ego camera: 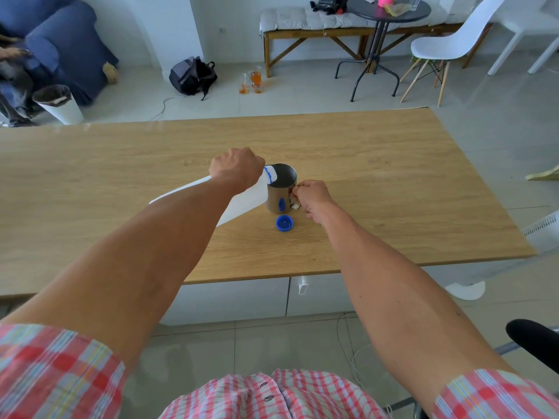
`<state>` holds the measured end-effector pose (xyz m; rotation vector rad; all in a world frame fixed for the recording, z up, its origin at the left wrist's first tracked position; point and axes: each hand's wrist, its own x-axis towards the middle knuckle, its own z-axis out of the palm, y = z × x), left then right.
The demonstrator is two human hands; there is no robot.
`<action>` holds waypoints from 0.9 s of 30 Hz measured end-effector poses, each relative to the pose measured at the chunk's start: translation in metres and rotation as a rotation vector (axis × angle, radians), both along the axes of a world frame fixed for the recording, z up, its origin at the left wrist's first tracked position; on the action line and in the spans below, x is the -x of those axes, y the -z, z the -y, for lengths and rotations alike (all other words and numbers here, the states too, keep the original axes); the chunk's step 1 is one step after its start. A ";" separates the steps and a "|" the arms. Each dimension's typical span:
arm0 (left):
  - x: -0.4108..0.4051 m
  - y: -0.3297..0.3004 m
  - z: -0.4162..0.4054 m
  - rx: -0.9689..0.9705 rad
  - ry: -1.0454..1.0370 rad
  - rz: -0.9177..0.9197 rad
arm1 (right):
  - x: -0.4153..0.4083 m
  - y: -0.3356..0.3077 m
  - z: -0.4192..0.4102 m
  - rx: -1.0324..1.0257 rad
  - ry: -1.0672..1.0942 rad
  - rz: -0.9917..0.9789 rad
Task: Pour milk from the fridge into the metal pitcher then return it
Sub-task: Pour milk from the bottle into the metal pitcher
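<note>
Pouring step in hand | your left hand [236,169] grips the tilted milk jug [242,202], spout over the metal pitcher [281,189] rim just right of that hand | your right hand [313,198] holds the pitcher handle | blue cap [284,223] lies just below your right hand | next, likely: level the jug, recap it, carry it to the fridge

One head-worn view — looking forward and down, close over the wooden table [363,164].
</note>
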<state>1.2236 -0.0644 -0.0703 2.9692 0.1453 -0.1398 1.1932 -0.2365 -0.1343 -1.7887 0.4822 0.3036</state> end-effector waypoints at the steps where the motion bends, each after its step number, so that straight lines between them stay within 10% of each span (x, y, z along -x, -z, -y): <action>1: -0.001 0.000 0.000 -0.001 0.001 -0.001 | 0.000 0.000 0.000 0.000 0.001 0.000; 27: -0.005 -0.003 0.004 -0.046 0.031 -0.023 | -0.009 0.013 0.003 0.065 -0.027 0.018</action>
